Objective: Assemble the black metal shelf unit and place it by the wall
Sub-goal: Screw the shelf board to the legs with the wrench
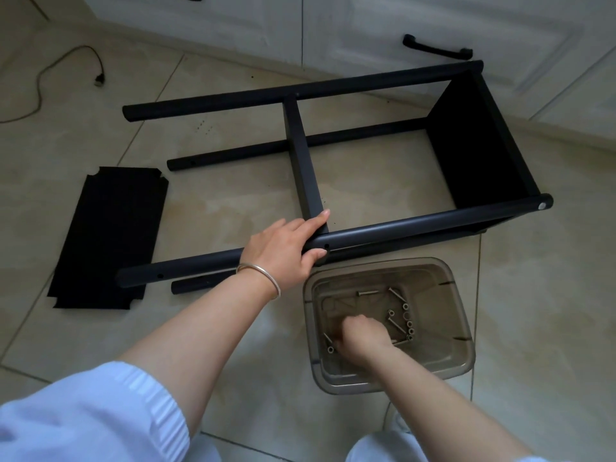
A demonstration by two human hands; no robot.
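lying on its side on the tiled floor, the half-built black shelf frame (333, 155) has two panels fitted; a third shelf panel (106, 238) lies flat to the left, not yet fitted. the left hand (286, 251) wraps the near post (400, 225) at the middle shelf (305, 161) joint, likely steadying it by the screw hole. the right hand (361, 331), fingers curled down in the clear plastic bin (460, 315), reaches among the bolts (396, 315); whether it pinches one cannot be told.

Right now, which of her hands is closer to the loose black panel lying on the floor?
Left. The left hand holds the frame's front pole, just right of the black panel. The right hand is farther right, down in the plastic bin.
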